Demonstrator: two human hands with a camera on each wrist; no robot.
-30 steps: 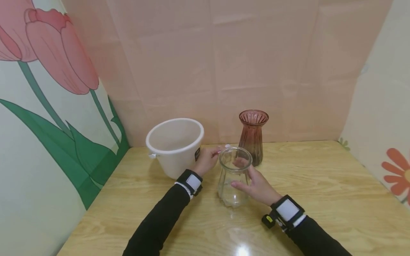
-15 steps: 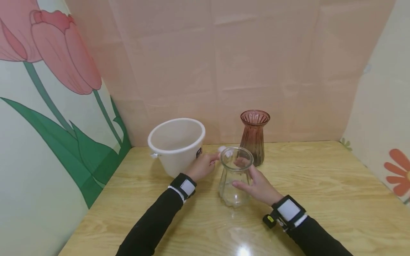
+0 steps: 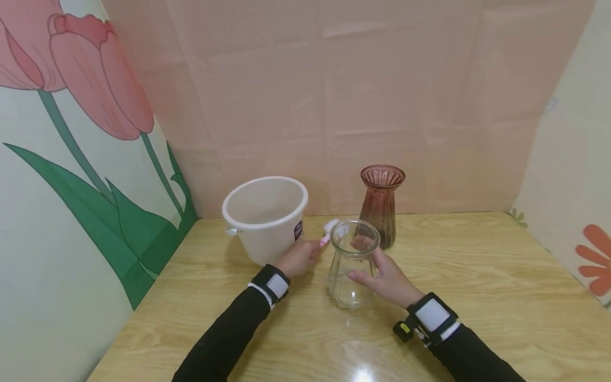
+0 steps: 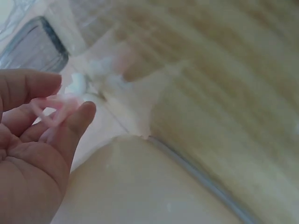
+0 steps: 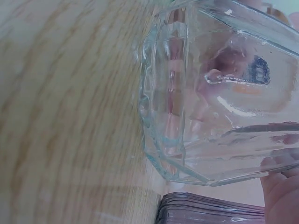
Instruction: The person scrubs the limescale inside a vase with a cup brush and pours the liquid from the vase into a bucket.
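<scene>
My left hand [image 3: 298, 258] pinches a pink-handled brush [image 3: 325, 240] between thumb and fingers, beside the white bucket. Its white head [image 3: 331, 226] points away, toward the back of the table, and partly shows past the clear vase's rim. In the left wrist view, the handle's pink end loop [image 4: 52, 111] sticks out between thumb and fingers. My right hand [image 3: 389, 278] grips a clear glass vase [image 3: 348, 281] from its right side, thumb in front and fingers behind. The vase stands upright, its scalloped base [image 5: 149, 112] right at the tabletop in the right wrist view.
A white bucket [image 3: 267, 225] with a dark label stands left of my left hand. Behind the clear vase is a ribbed reddish-purple glass vase [image 3: 379, 212]. The wooden table [image 3: 477, 265] ends at a pink-covered back wall [image 3: 267, 95].
My left hand has drawn back to the left and nearer with the brush, so more of its head and handle shows. The right hand and clear vase hold their place.
</scene>
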